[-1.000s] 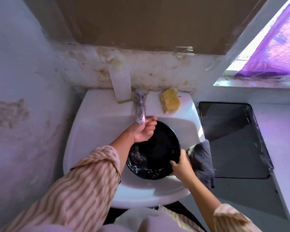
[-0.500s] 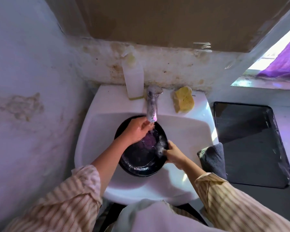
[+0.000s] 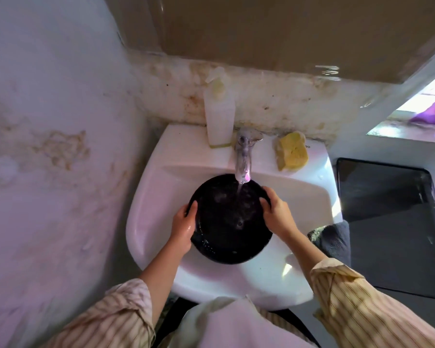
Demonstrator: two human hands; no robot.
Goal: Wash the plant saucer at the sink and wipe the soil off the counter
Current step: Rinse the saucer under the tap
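Observation:
A round black plant saucer lies in the white sink, under the chrome tap. Water runs from the tap onto the saucer's inside. My left hand grips the saucer's left rim, thumb over the edge. My right hand grips the right rim, fingers curled over the edge. Both hands look wet.
A white soap bottle and a yellow sponge stand on the sink's back ledge. A dark grey cloth hangs at the sink's right edge. A black tray lies on the counter to the right. A stained wall is close on the left.
My left hand has left the tap and gone to the saucer's left rim. My right hand shifted up the right rim. Water now falls on the saucer's middle. The view has swung left.

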